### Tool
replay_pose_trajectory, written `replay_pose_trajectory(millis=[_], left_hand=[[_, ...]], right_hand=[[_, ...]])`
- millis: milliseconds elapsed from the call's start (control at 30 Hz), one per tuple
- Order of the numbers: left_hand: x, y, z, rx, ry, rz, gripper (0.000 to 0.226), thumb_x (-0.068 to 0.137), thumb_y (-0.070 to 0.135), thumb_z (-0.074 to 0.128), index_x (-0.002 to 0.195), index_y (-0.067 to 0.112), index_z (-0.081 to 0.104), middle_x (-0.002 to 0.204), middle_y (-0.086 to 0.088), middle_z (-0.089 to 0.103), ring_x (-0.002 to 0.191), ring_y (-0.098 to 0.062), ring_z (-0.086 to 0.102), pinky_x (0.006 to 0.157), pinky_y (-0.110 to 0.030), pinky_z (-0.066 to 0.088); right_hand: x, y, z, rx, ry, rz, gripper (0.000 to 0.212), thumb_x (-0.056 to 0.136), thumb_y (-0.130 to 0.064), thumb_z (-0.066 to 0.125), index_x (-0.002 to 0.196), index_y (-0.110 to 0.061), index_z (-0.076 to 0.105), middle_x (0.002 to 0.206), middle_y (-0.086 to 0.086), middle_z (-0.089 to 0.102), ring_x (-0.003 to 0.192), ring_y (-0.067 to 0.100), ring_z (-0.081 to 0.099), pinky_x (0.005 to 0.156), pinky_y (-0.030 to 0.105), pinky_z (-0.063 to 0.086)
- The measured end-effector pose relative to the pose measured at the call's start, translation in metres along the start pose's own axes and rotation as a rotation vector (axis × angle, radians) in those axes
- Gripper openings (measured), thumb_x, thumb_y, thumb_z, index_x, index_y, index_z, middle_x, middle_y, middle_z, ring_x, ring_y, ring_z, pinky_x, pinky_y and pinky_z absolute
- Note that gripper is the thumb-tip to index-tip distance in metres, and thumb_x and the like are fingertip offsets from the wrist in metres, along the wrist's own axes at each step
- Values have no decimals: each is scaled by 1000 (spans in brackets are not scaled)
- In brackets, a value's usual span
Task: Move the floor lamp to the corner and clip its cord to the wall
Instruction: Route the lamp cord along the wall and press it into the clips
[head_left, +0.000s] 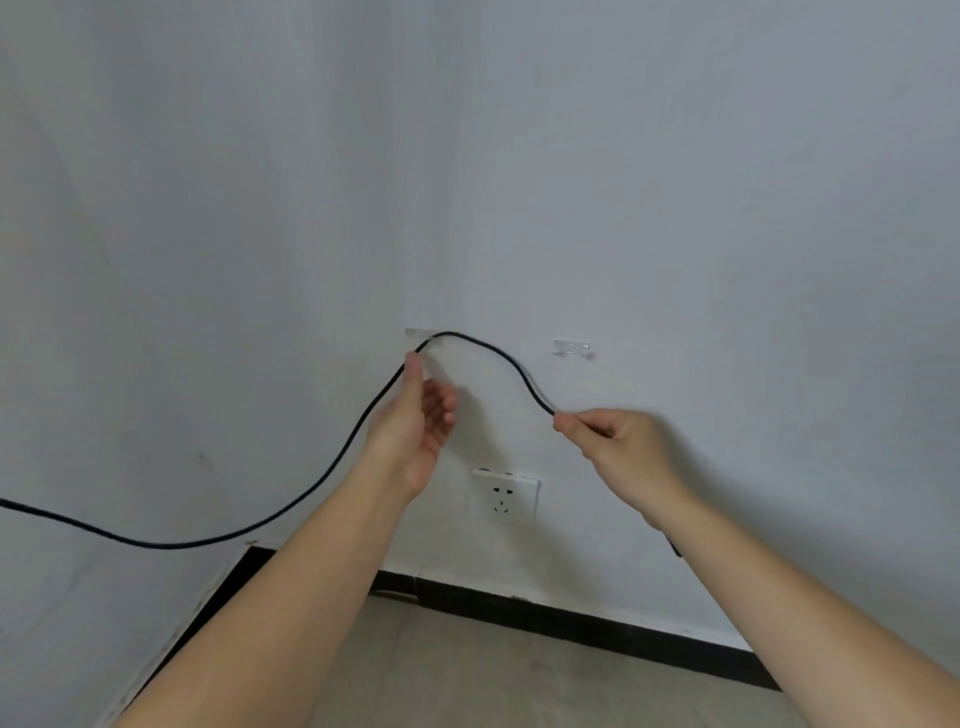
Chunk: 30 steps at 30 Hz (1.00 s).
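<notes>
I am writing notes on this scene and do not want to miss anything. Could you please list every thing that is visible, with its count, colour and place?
cord: one, black, runs from the left edge up to the left clip, then sags down to the right hand.
left clip: one, clear, on the wall by the corner; the cord passes at it.
right clip: one, clear, on the wall to the right, holds no cord.
socket: one, white, on the wall below the clips, nothing plugged in.
baseboard: one strip, black, along the foot of the wall.
floor: one, beige, at the bottom.
left hand: one, fingertip at the cord beside the left clip, fingers loose.
right hand: one, pinches the cord.
</notes>
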<state>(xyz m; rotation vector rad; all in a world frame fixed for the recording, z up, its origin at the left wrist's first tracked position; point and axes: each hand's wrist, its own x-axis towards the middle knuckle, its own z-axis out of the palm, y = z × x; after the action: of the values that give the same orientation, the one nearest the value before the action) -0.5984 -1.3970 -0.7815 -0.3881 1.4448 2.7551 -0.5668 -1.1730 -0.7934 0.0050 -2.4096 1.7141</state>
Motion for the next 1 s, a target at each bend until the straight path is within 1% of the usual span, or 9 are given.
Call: replay_pose_trajectory(millis=[67, 133, 300, 400, 533, 600, 733, 900, 1000], left_hand=[[-9, -9, 15, 200, -168, -11, 43, 88, 45, 69, 104, 4, 69, 87, -6, 73, 69, -12, 67, 63, -21, 55], [-16, -15, 30, 312, -276, -6, 29, 89, 28, 73, 106, 4, 73, 98, -9, 73, 78, -13, 68, 66, -21, 55], [-18, -16, 51, 377, -218, 71, 16, 88, 8, 72, 101, -2, 72, 81, -11, 70, 72, -16, 64, 65, -21, 55], [-15, -13, 53, 278, -144, 143, 6, 89, 6, 71, 89, 0, 72, 69, -8, 67, 62, -16, 62, 70, -24, 58], [-17, -15, 53, 74, -32, 201, 5, 90, 4, 70, 90, -1, 72, 70, -7, 65, 60, -15, 62, 72, -23, 59], [-18, -19, 56, -18, 7, 193, 6, 91, 3, 68, 93, -2, 71, 71, -7, 65, 59, -14, 62, 72, -23, 59], [-22, -21, 68, -64, -68, 96, 13, 93, 7, 67, 99, -3, 68, 73, -10, 64, 57, -15, 60, 71, -23, 59], [-26, -18, 79, -119, -128, -43, 13, 90, 4, 69, 99, -5, 69, 79, -10, 70, 63, -13, 69, 63, -19, 59], [-27, -19, 80, -148, -131, -94, 9, 90, 7, 70, 92, -2, 69, 77, -9, 71, 61, -12, 70, 61, -19, 59]], right_hand=[[0, -10, 1, -26, -30, -23, 29, 89, -33, 71, 76, -8, 75, 54, 1, 34, 42, 9, 27, 39, 18, 24], [1, -16, 2, -32, -40, -54, 29, 89, -33, 70, 77, -7, 75, 57, 4, 34, 44, 11, 27, 40, 21, 24], [3, -21, -6, -57, -62, -55, 31, 90, -39, 69, 84, -9, 77, 57, 1, 51, 47, 12, 36, 43, 19, 31], [3, -21, -15, -46, -92, -31, 22, 89, -42, 68, 83, -23, 79, 52, -14, 59, 41, 5, 40, 44, 14, 36], [4, -25, -35, -5, -14, -119, 14, 88, -32, 72, 77, -24, 77, 59, -11, 66, 43, -1, 46, 46, 11, 39], [6, -33, -42, -3, 31, -195, 10, 87, -27, 73, 78, -28, 77, 66, -12, 72, 51, 1, 57, 51, 13, 45], [16, -58, -43, -193, 188, -354, 8, 85, -29, 72, 79, -29, 78, 76, -15, 75, 75, 4, 70, 74, 21, 55], [27, -85, -41, -458, 243, -498, 11, 83, -26, 68, 80, -27, 80, 69, -14, 73, 71, 3, 66, 69, 18, 50], [31, -88, -40, -564, 252, -564, 11, 85, -25, 69, 83, -24, 79, 67, -14, 67, 69, 8, 64, 67, 23, 48]])
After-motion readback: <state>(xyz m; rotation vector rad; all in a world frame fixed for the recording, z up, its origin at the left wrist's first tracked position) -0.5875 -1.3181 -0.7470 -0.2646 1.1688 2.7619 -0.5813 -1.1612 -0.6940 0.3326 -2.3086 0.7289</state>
